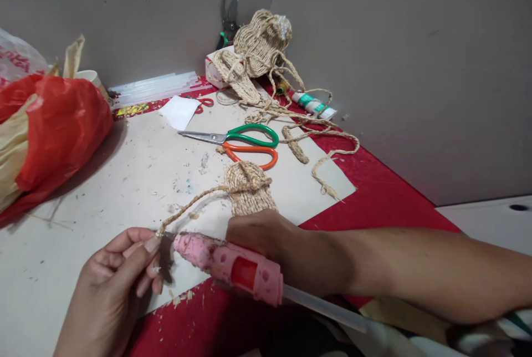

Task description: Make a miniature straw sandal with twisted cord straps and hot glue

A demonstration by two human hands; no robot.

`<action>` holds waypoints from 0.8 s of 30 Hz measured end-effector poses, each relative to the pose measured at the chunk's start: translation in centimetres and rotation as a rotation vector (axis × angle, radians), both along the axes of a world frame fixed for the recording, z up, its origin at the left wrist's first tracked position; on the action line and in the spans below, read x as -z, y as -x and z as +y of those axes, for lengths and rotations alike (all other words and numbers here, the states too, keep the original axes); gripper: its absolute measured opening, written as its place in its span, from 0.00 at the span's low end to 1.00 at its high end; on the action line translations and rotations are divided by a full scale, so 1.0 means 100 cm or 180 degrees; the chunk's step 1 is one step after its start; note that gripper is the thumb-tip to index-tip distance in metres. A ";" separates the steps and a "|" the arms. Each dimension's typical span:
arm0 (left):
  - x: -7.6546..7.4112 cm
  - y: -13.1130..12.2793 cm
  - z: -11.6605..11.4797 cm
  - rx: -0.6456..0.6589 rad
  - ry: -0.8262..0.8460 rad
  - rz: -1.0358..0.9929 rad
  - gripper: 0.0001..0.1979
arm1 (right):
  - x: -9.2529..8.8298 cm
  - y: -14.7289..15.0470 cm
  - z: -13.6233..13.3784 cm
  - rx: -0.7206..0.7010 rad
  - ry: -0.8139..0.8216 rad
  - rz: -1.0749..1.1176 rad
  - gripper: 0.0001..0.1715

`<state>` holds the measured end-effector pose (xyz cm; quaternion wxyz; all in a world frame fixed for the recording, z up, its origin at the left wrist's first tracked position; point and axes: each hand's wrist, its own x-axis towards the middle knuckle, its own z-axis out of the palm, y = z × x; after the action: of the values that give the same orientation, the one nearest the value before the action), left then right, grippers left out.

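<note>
Pinches with left hand (112,285) the loose end of the braided cord (189,202), fingers closed narrow on it. Grips the pink glue gun (228,265) in right hand (266,235), fingers wrapped round it. Points leftward along its long axis, nozzle touching the pinched end.

The person's left hand (112,285), at the lower left of the frame, is bare to the wrist, with a plain, rounded thumbnail (152,244). The right hand (261,238) and forearm (415,268), reaching in from the right edge, are bare too (pale cloth (490,337) in the lower right corner may be clothing).
</note>
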<state>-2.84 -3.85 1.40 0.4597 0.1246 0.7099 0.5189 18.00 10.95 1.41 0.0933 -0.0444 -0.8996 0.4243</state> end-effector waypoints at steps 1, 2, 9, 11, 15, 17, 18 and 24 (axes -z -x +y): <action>0.000 -0.001 0.000 -0.0006 -0.0029 -0.0106 0.20 | 0.000 0.001 0.000 0.0024 0.0050 0.0058 0.14; 0.000 -0.002 -0.001 0.0002 -0.0051 -0.0193 0.19 | 0.000 0.001 0.000 0.0049 0.0136 0.0106 0.14; -0.005 -0.005 0.000 -0.0143 -0.0317 -0.0754 0.12 | -0.010 0.001 0.000 0.0008 0.0148 -0.0307 0.12; -0.009 -0.002 0.002 -0.0289 -0.0431 -0.0834 0.12 | -0.014 0.000 0.001 0.0033 0.0046 -0.0298 0.11; -0.018 0.007 0.003 -0.0614 -0.0622 -0.1051 0.10 | -0.012 -0.002 0.001 0.0102 -0.0444 -0.0176 0.11; -0.021 0.011 0.003 -0.0760 -0.0752 -0.1127 0.09 | -0.007 -0.001 0.000 0.0037 -0.0759 -0.0138 0.11; -0.022 0.014 0.003 -0.0831 -0.0828 -0.1134 0.09 | -0.006 0.000 -0.001 0.0011 -0.0917 -0.0145 0.11; -0.028 0.020 0.005 -0.1004 -0.1105 -0.1330 0.08 | -0.012 -0.005 0.008 0.0410 -0.1693 0.0410 0.06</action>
<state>-4.82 -3.36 4.16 0.4813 -0.0198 0.5114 0.7116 18.47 11.71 2.64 0.1854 -0.0484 -0.9669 0.1684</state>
